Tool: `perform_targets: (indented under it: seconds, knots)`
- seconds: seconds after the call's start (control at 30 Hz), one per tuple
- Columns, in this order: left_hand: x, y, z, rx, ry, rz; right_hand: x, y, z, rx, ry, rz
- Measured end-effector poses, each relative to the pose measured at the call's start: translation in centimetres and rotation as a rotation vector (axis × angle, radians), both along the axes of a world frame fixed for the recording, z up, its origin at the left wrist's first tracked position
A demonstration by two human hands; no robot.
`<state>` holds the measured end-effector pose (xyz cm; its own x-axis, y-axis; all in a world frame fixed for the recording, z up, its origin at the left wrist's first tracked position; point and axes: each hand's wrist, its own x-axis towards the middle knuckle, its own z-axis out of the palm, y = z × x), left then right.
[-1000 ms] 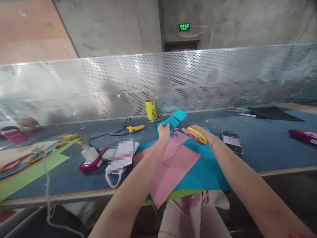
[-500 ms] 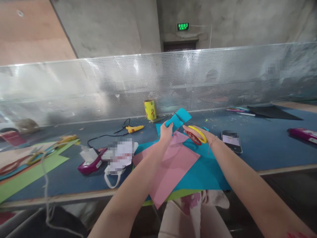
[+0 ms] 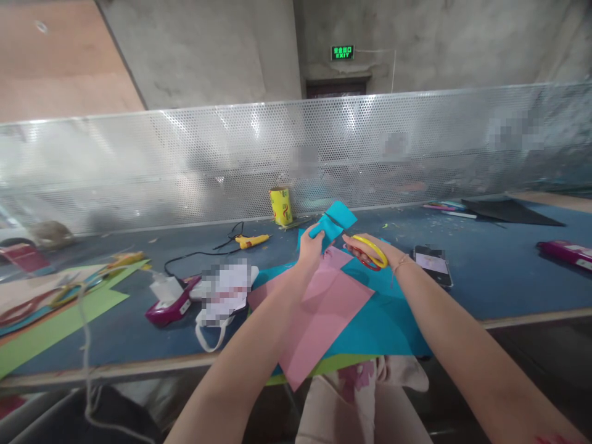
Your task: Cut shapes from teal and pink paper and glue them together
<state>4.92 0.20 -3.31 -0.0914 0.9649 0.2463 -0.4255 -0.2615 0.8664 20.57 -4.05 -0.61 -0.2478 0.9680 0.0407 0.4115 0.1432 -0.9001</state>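
My left hand (image 3: 311,245) pinches a small piece of blue paper (image 3: 341,216) above the table, with a slit showing across it. In my right hand (image 3: 363,246) is a pair of scissors (image 3: 377,251) with red and yellow handles. Their blades lie at the blue piece, mostly hidden from view. Below both hands a pink sheet (image 3: 319,308) lies over a larger blue sheet (image 3: 383,327), and a bit of green paper sticks out at the table's front edge.
Left of my arms are a yellow glue gun (image 3: 252,241), a purple power strip (image 3: 169,308) and green paper (image 3: 69,327). A yellow can (image 3: 281,207) stands by the perforated metal screen (image 3: 222,160). A phone (image 3: 432,265) lies to the right, pens (image 3: 451,209) farther back.
The scissor handles have shifted slightly, with the red loop now closer under the yellow one. The slit in the blue paper looks a little wider. My left hand stays nearly still.
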Motion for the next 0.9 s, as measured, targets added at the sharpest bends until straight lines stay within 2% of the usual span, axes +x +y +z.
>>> perform_targets:
  seconds: [0.23,0.4,0.53,0.6,0.7,0.8,0.9]
  knots:
    - [-0.2,-0.2,0.0,0.06,0.091,-0.041,0.1,0.0,-0.2,-0.01,0.022,0.058]
    - [-0.5,-0.4,0.3,0.109,0.223,0.011,0.2,0.7,-0.8,-0.04,0.03,0.092]
    - [-0.9,-0.5,0.6,0.201,0.436,0.149,0.3,1.2,-0.9,-0.062,0.061,0.097]
    - [-1.2,-0.5,0.7,0.276,0.564,0.25,0.4,1.2,-0.9,-0.045,0.05,0.098]
    - [-1.3,-0.5,0.8,0.353,0.703,0.325,0.3,1.1,-0.9,-0.006,0.013,0.115]
    - [-1.2,-0.7,0.9,0.367,0.73,0.319,0.1,0.8,-0.7,0.016,-0.007,0.104]
    - [-1.1,-1.2,1.2,0.329,0.665,0.263,-0.1,0.5,-0.4,0.004,0.03,0.067]
